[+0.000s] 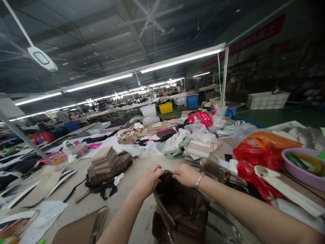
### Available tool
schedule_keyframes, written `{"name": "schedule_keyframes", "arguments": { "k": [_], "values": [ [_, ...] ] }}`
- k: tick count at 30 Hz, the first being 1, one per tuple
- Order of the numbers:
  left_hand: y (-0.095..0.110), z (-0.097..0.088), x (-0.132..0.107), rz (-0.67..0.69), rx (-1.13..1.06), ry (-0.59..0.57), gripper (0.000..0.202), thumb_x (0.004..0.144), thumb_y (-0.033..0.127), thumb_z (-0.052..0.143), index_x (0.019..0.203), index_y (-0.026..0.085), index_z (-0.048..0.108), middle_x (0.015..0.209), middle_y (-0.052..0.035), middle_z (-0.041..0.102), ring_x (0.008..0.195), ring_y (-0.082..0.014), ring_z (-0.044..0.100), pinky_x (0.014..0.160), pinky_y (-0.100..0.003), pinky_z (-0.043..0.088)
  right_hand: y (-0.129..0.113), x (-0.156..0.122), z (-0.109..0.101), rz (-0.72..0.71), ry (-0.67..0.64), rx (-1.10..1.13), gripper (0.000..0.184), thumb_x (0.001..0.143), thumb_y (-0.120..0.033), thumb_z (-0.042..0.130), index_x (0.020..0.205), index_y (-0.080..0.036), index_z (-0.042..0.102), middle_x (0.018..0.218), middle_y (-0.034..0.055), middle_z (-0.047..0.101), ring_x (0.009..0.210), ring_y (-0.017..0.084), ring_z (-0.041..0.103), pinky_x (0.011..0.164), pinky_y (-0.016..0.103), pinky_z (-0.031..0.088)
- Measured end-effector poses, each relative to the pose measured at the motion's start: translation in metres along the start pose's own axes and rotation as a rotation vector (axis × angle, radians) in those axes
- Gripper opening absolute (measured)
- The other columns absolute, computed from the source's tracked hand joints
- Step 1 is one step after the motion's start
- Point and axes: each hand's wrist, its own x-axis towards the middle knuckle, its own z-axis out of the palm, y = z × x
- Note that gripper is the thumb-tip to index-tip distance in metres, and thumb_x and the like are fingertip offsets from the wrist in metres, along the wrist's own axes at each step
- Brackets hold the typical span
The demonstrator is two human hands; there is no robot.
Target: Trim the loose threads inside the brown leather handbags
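A brown handbag [181, 210] stands on the worktable in front of me, its mouth open and its inside dark. My left hand [149, 181] pinches the bag's far rim at its left corner. A little to the right, my right hand [187, 175], with a bracelet at the wrist, grips the same rim between thumb and fingers. The bag's strap and metal fittings trail off at the lower right. Just beyond my right forearm lies a second brown bag [215, 171], partly hidden by the arm.
Stacked brown pieces [105, 161] sit at the left, and a flat brown panel [76, 227] lies near the front edge. Red plastic bags [256, 156] and a purple basin [302, 173] crowd the right side. A lamp frame post [225, 76] rises at the back.
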Motion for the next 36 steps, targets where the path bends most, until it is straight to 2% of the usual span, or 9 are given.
{"name": "schedule_keyframes", "arguments": {
  "k": [4, 9, 14, 17, 20, 23, 26, 29, 36],
  "values": [
    [-0.007, 0.006, 0.000, 0.049, -0.084, 0.001, 0.032, 0.073, 0.015, 0.055, 0.103, 0.026, 0.056, 0.128, -0.0043, 0.042, 0.107, -0.0200, 0.049, 0.093, -0.032, 0.039, -0.005, -0.002, -0.001, 0.001, 0.003, 0.005, 0.034, 0.085, -0.038, 0.042, 0.079, -0.020, 0.071, 0.075, 0.0066, 0.070, 0.072, 0.018, 0.062, 0.064, 0.024, 0.040],
    [-0.014, 0.013, 0.007, 0.071, -0.233, 0.002, 0.012, 0.077, 0.022, 0.055, 0.087, 0.022, 0.063, 0.114, -0.0029, 0.054, 0.097, -0.0163, 0.054, 0.089, -0.028, 0.042, -0.008, -0.002, 0.001, -0.007, 0.021, 0.005, 0.035, 0.086, -0.039, 0.041, 0.079, -0.021, 0.070, 0.076, 0.0063, 0.070, 0.072, 0.019, 0.062, 0.064, 0.025, 0.041],
    [-0.010, 0.014, 0.017, 0.048, -0.315, 0.021, 0.013, 0.079, 0.018, 0.050, 0.073, 0.020, 0.061, 0.104, -0.0016, 0.061, 0.092, -0.0144, 0.056, 0.083, -0.026, 0.043, -0.002, -0.002, 0.001, -0.016, 0.015, 0.021, 0.034, 0.086, -0.039, 0.043, 0.079, -0.020, 0.070, 0.076, 0.0063, 0.070, 0.071, 0.018, 0.062, 0.061, 0.024, 0.039],
    [-0.007, 0.018, 0.020, 0.060, -0.352, 0.055, 0.013, 0.078, 0.015, 0.048, 0.072, 0.019, 0.059, 0.104, -0.0004, 0.062, 0.090, -0.0137, 0.056, 0.081, -0.025, 0.042, 0.002, -0.001, 0.001, -0.004, -0.008, 0.038, 0.036, 0.086, -0.040, 0.042, 0.079, -0.019, 0.071, 0.076, 0.0073, 0.070, 0.072, 0.018, 0.062, 0.060, 0.024, 0.038],
    [-0.007, 0.023, 0.021, 0.032, -0.344, 0.093, 0.012, 0.079, 0.017, 0.047, 0.073, 0.020, 0.057, 0.092, -0.0003, 0.063, 0.082, -0.0135, 0.056, 0.075, -0.024, 0.041, 0.005, -0.001, 0.001, 0.007, -0.013, 0.052, 0.037, 0.086, -0.042, 0.042, 0.080, -0.019, 0.070, 0.077, 0.0074, 0.070, 0.072, 0.019, 0.061, 0.058, 0.024, 0.037],
    [-0.008, 0.028, 0.020, -0.022, -0.285, 0.117, 0.011, 0.081, 0.022, 0.046, 0.075, 0.020, 0.055, 0.080, -0.0001, 0.061, 0.075, -0.0138, 0.055, 0.069, -0.024, 0.039, 0.007, -0.003, 0.000, 0.018, -0.012, 0.071, 0.041, 0.084, -0.051, 0.043, 0.080, -0.020, 0.070, 0.074, 0.0064, 0.069, 0.070, 0.019, 0.061, 0.056, 0.024, 0.035],
    [-0.009, 0.031, 0.020, -0.047, -0.229, 0.134, 0.013, 0.083, 0.025, 0.045, 0.076, 0.020, 0.054, 0.077, 0.0000, 0.060, 0.072, -0.0138, 0.054, 0.067, -0.024, 0.037, 0.009, -0.003, -0.002, 0.019, -0.018, 0.104, 0.048, 0.073, -0.065, 0.049, 0.088, -0.024, 0.069, 0.073, 0.0044, 0.068, 0.070, 0.020, 0.061, 0.054, 0.023, 0.034],
    [-0.009, 0.034, 0.021, -0.048, -0.206, 0.156, 0.013, 0.084, 0.025, 0.044, 0.077, 0.019, 0.053, 0.079, -0.0003, 0.059, 0.073, -0.0137, 0.053, 0.068, -0.024, 0.037, 0.012, 0.001, -0.002, -0.019, -0.013, 0.102, 0.057, 0.064, -0.072, 0.054, 0.094, -0.025, 0.066, 0.074, 0.0034, 0.067, 0.071, 0.021, 0.061, 0.055, 0.023, 0.034],
    [-0.008, 0.038, 0.023, -0.017, -0.189, 0.158, 0.012, 0.086, 0.024, 0.041, 0.080, 0.019, 0.050, 0.084, -0.0016, 0.057, 0.077, -0.0139, 0.053, 0.071, -0.024, 0.038, 0.011, 0.019, 0.000, -0.057, -0.028, 0.035, 0.039, 0.074, -0.058, 0.055, 0.086, -0.023, 0.068, 0.077, 0.0049, 0.068, 0.074, 0.020, 0.060, 0.057, 0.024, 0.036]
  ]
}}
